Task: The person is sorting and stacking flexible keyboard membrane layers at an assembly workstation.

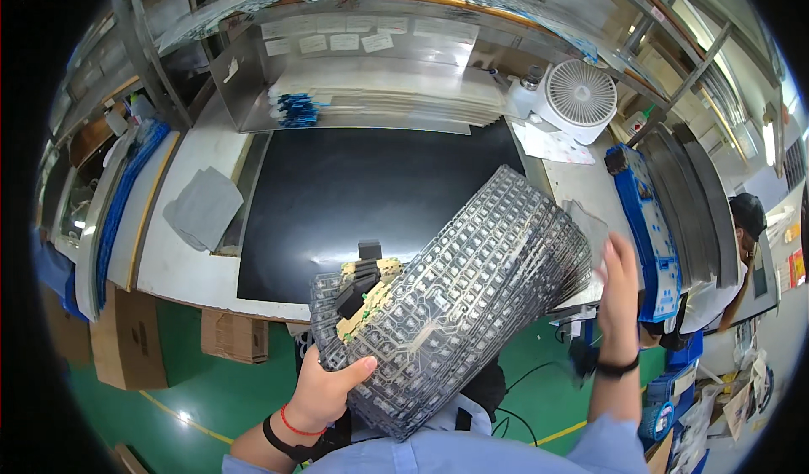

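Observation:
A thick stack of keyboard membrane sheets (472,280), clear with silver printed traces, leans tilted across the near edge of the bench. My left hand (337,381) grips its lower left end, thumb on top and the other fingers hidden underneath. Cream and black connector pieces (362,301) lie at the stack's left end, just above that thumb. At the stack's fanned right end, my right hand (619,293) is raised, fingers stretched out and slightly blurred. It appears apart from the sheets and holds nothing visible.
A black mat (354,187) covers the bench middle. Behind it, a metal rack (388,124) holds flat sheets with blue ends. A white fan (581,95) stands back right, grey cloth (205,208) left. A blue tray (645,230) stands at right; another person (733,263) is beyond.

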Tool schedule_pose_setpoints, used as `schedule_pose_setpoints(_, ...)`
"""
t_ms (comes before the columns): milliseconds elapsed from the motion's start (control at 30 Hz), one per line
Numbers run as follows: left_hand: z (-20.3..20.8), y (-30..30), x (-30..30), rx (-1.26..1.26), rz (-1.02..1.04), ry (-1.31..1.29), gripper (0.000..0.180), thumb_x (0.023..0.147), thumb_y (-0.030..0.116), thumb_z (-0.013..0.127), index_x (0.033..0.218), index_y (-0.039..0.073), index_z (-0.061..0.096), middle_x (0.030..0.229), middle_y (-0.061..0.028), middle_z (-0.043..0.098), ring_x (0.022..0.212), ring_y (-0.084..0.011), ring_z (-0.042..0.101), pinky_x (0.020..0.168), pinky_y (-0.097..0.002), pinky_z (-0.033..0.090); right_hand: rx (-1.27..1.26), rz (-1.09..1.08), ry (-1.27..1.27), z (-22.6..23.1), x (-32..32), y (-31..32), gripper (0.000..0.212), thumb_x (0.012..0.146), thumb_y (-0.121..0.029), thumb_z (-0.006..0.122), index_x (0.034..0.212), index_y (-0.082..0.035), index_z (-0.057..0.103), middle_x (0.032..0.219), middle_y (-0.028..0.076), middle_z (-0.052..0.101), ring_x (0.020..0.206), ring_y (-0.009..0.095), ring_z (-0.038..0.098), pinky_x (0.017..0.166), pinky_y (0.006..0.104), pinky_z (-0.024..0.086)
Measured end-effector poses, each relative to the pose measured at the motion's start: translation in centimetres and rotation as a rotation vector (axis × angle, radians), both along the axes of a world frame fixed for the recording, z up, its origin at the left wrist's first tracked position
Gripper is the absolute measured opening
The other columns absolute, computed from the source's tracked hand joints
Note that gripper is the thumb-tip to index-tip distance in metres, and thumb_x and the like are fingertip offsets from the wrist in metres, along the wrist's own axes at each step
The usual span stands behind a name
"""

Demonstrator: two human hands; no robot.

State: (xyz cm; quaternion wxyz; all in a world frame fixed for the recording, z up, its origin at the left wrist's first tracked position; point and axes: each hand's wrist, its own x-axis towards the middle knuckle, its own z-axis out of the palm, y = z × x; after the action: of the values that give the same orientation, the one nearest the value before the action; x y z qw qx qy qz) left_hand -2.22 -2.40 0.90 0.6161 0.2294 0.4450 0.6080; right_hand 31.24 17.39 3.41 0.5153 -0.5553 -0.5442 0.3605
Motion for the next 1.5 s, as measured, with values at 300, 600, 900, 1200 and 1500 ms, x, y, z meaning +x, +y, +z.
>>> schedule_pose_setpoints(300,2.5,-1.4,-1.0,0.363,-0.244,0.642,0.051,0.072,-0.002,0.069,0.119,-0.007,0.049,0.1,-0.0118,0.062,0.088,-0.0166,0.06,0.078,-0.028,0.047,-0.52,0.213,1.269,-4.7,-6.9,-11.1,0.064,0.085,-0.057,0.047,0.126,-0.008,0.043,0.124,0.012,0.046,0.118,0.026,0.041,0.1,0.0517,0.029)
schedule_pose_setpoints(600,0.2,-2.8,-1.7,0.809,-0.657,0.398,0.065,0.069,0.006,0.072,0.128,0.002,0.046,0.127,-0.0261,0.047,0.119,-0.0373,0.047,0.098,-0.0431,0.037,-0.408,0.167,1.404,-6.5,-6.9,-15.1,0.058,0.089,-0.052,0.04,0.123,-0.005,0.05,0.122,0.015,0.054,0.112,0.031,0.051,0.097,0.0448,0.041)
schedule_pose_setpoints(900,-7.2,-3.1,1.0,0.388,-1.087,0.074,0.08,0.091,0.058,0.027,0.141,-0.003,0.016,0.144,-0.0147,0.025,0.133,-0.0227,0.024,0.108,-0.0357,0.02,-0.249,0.878,1.663,-8.1,-6.5,-16.0,0.027,0.094,-0.027,0.04,0.113,-0.012,0.052,0.089,0.003,0.054,0.091,0.018,0.051,0.097,0.0431,0.036)
schedule_pose_setpoints(1200,-8.8,-6.4,2.2,-0.089,-1.122,-0.67,0.062,0.089,0.038,0.052,0.134,-0.001,0.034,0.131,-0.0121,0.047,0.116,-0.0179,0.05,0.097,-0.0322,0.041,-0.268,0.97,1.631,-6.0,-7.1,-12.7,0.048,0.096,-0.037,0.026,0.136,-0.014,0.036,0.138,0.005,0.039,0.128,0.018,0.036,0.107,0.0423,0.024)
schedule_pose_setpoints(1500,-7.8,-3.3,3.1,-0.062,-1.39,-1.746,0.063,0.091,0.039,0.041,0.139,0.006,0.019,0.105,-0.0275,0.046,0.084,-0.0393,0.055,0.054,-0.0409,0.052,-0.08,0.543,1.481,-3.5,-7.2,-11.6,0.071,0.077,-0.052,0.062,0.127,-0.005,0.043,0.123,0.013,0.051,0.113,0.03,0.048,0.099,0.0491,0.037)
